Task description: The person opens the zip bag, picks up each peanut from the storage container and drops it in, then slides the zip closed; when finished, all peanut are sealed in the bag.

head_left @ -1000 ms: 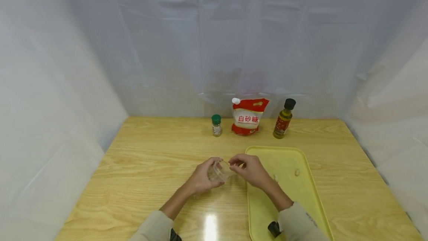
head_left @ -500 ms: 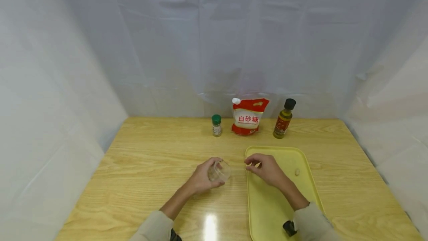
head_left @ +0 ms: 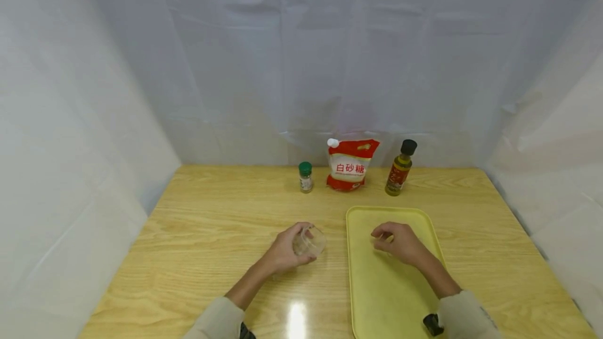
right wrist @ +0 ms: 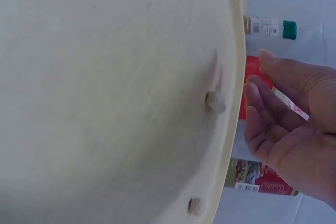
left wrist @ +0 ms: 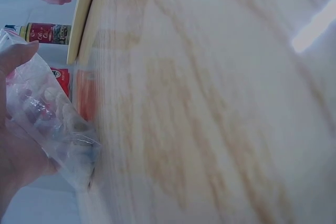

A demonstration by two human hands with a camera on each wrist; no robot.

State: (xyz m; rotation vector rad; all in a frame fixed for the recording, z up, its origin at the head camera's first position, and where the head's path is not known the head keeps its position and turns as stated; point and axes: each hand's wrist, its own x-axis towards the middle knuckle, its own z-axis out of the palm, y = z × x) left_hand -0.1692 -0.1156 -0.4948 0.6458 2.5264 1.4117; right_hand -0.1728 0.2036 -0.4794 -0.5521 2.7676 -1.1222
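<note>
My left hand [head_left: 282,250] grips a clear plastic bag [head_left: 311,240] above the table, left of the yellow tray. In the left wrist view the bag [left wrist: 58,114] holds pale lumps, too blurred to name. Over the tray's far half hovers my right hand [head_left: 398,242], fingers loosely bent and holding nothing visible. The right wrist view shows a small pale, roundish piece [right wrist: 216,102] on the tray [right wrist: 105,93] near that hand. A second such piece [right wrist: 196,206] lies close to the tray's edge. Their kind cannot be made out.
Along the back of the table [head_left: 226,213] stand a green-capped shaker [head_left: 305,178], a red and white sugar pouch [head_left: 348,166] and a black-capped oil bottle [head_left: 399,169]. White sheeting [head_left: 301,67] encloses the back and sides.
My right hand has let go of the bag's mouth and moved right, over the tray. The left hand and its bag have stayed in place.
</note>
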